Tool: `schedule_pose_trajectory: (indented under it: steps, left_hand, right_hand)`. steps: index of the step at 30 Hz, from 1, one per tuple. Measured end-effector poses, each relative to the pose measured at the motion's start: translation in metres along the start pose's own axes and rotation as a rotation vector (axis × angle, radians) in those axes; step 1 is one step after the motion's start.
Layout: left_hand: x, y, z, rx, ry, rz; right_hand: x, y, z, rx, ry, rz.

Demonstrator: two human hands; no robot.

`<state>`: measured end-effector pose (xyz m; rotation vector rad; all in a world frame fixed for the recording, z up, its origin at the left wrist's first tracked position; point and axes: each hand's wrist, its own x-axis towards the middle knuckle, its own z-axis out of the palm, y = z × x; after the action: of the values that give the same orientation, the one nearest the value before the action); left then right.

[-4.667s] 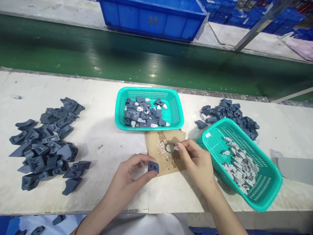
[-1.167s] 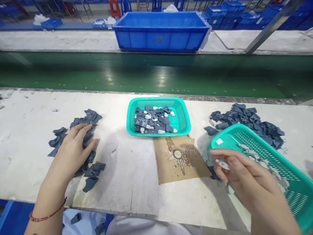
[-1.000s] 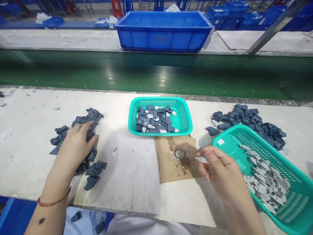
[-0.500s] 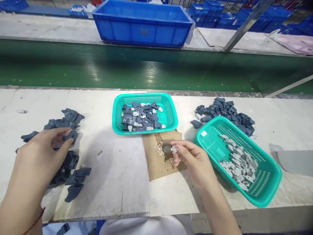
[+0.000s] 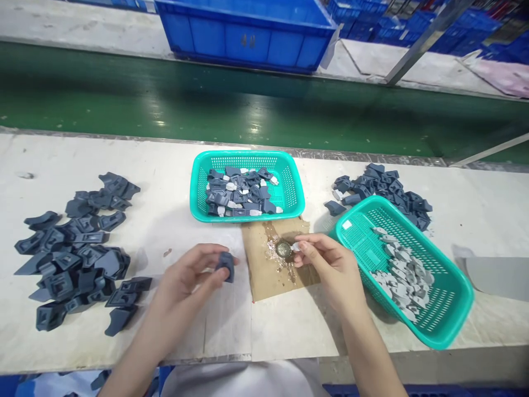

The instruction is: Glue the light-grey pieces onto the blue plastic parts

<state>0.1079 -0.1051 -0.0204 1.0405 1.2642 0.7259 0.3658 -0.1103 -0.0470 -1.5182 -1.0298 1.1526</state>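
Between thumb and fingers, my left hand point(image 5: 188, 284) grips a dark grey part point(image 5: 226, 267) above the table, left of the brown cardboard point(image 5: 264, 281). My right hand point(image 5: 326, 262) pinches a small light grey piece point(image 5: 296, 247) at the right edge of a small round dish of liquid point(image 5: 283, 250) on the cardboard. Wet drops surround the dish. Behind the cardboard stands a green basket point(image 5: 247, 218) of dark parts joined with light pieces. To the right, a tilted green basket point(image 5: 448, 298) holds light grey pieces.
A heap of dark parts point(image 5: 82, 253) covers the table's left side. Another dark pile point(image 5: 386, 190) lies behind the right basket. Beyond the table runs a green belt point(image 5: 206, 110), with a large blue crate point(image 5: 248, 41) past it. A metal post point(image 5: 425, 44) slants at the upper right.
My left hand has moved right from the left heap, carrying a dark part. My right hand stays near the dish with the light piece. The view has tilted slightly downward.
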Motion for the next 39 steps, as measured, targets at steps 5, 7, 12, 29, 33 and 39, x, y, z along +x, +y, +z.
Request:
schedule_pose_trajectory:
  steps: [5, 7, 12, 29, 33, 39]
  left_hand:
    - [0.004, -0.004, 0.03, -0.254, -0.14, -0.089]
    - [0.004, -0.006, 0.037, -0.277, -0.154, -0.113]
    - [0.004, -0.01, 0.04, -0.26, -0.193, -0.125]
    - [0.001, -0.011, 0.041, -0.336, -0.178, -0.118]
    - [0.001, -0.013, 0.038, -0.424, -0.202, -0.127]
    - [0.001, -0.014, 0.037, -0.575, -0.214, -0.157]
  right_hand:
    - [-0.001, 0.005, -0.002, -0.267, -0.035, -0.101]
    - [0.0, 0.005, -0.002, -0.377, -0.078, -0.159]
    - [0.0, 0.001, 0.001, -0.591, -0.126, -0.339]
    - [-0.005, 0.003, 0.004, -0.643, -0.111, -0.394]
    - [-0.003, 0.004, 0.005, -0.648, -0.114, -0.389]
    - [-0.005, 0.004, 0.004, -0.608, -0.089, -0.343]
